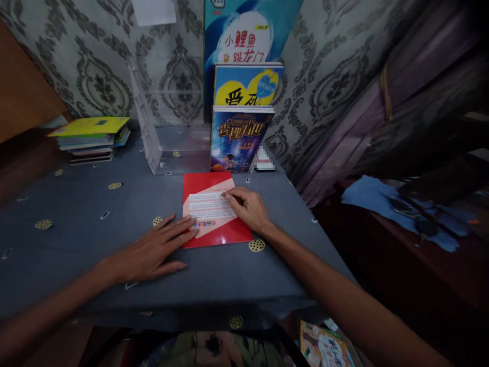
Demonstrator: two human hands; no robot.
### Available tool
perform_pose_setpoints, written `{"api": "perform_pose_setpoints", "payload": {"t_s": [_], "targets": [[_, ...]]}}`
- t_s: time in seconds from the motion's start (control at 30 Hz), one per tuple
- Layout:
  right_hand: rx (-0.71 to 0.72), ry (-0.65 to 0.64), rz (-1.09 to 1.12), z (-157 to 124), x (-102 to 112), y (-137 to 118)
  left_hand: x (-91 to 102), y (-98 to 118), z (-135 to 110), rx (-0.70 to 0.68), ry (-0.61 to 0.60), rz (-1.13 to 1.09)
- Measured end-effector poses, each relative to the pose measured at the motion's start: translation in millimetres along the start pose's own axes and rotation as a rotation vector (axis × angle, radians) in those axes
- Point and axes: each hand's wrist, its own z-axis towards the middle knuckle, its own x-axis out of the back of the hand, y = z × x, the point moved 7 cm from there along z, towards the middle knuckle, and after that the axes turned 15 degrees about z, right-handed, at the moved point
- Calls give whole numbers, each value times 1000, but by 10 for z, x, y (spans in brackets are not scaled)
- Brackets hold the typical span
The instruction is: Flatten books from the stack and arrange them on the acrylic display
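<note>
A red booklet (pixel 240 233) with a pink band and white text panels lies flat on the cloth-covered table (pixel 91 224). My left hand (pixel 156 247) is open, palm down, its fingertips resting on the booklet's left edge and its thumb on the cloth. On the booklet's right side, my right hand (pixel 248 206) has its fingers curled and pressed together over the text. Whether anything small is between those fingers is hidden. Just behind the booklet stands a dark blue book (pixel 239 137) in a clear plastic rack (pixel 145 122).
Behind the blue book stand a yellow-and-blue book (pixel 248 84) and a tall teal book (pixel 244 30). A book stack (pixel 91 140) lies at the back left. Patterned curtain (pixel 179 71) hangs behind. Blue cloth (pixel 385 201) lies right; an orange book (pixel 323 344) is below the table's front edge.
</note>
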Motion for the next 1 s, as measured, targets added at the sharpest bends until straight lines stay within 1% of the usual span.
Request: {"api": "perform_pose_setpoints", "payload": {"t_s": [0.17,0.3,0.43,0.6,0.67,0.73,0.83,0.93,1.0], "targets": [[131,-115,-178,-47,-109,-49,32,17,10,12,-18,-30],[185,-182,-275,-209,-178,-98,85,97,-27,-2,-8,-38],[200,-225,-331,-476,-179,-242,95,254,-107,-31,-2,-35],[189,-240,-340,-847,-135,-440,33,554,-224,-62,12,-28],[191,-240,-332,-993,-115,-495,-16,658,-279,-43,38,-6],[191,-257,-322,-1130,-103,-539,-52,744,-333,-30,93,26],[182,-290,-302,-1304,-76,-609,-81,843,-392,-47,165,68],[114,-341,-268,-1431,-19,-673,-55,915,-414,-94,220,93],[24,-402,-225,-1494,28,-699,31,944,-419,-120,300,89]]}}
